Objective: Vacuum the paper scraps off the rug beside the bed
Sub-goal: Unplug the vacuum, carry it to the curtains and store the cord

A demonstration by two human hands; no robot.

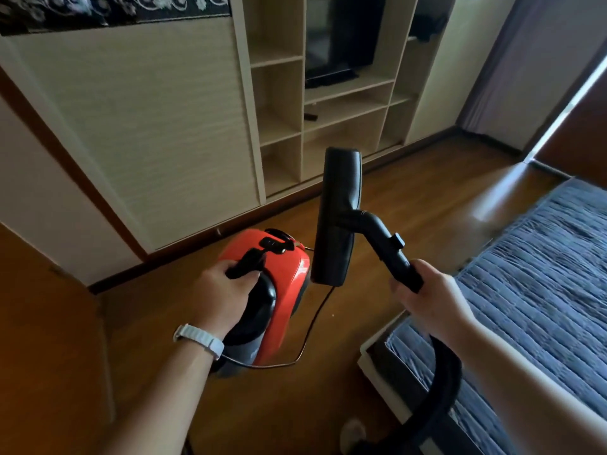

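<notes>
The red plastic canister vacuum cleaner (289, 284) hangs low at centre over the brown wooden floor (157, 339), seemingly lifted off it, though the angle leaves that unsure. The left hand (223, 287), with a white wristband (200, 339), curls round its black carry handle (244, 262). The right hand (427, 297) grips the black curved wand (387, 244), holding the flat black floor nozzle (338, 218) up in the air. A thin cord (312, 326) trails beneath. The bed's blue-grey quilt (542, 274) lies to the right; beige open shelving (282, 126) stands beyond.
</notes>
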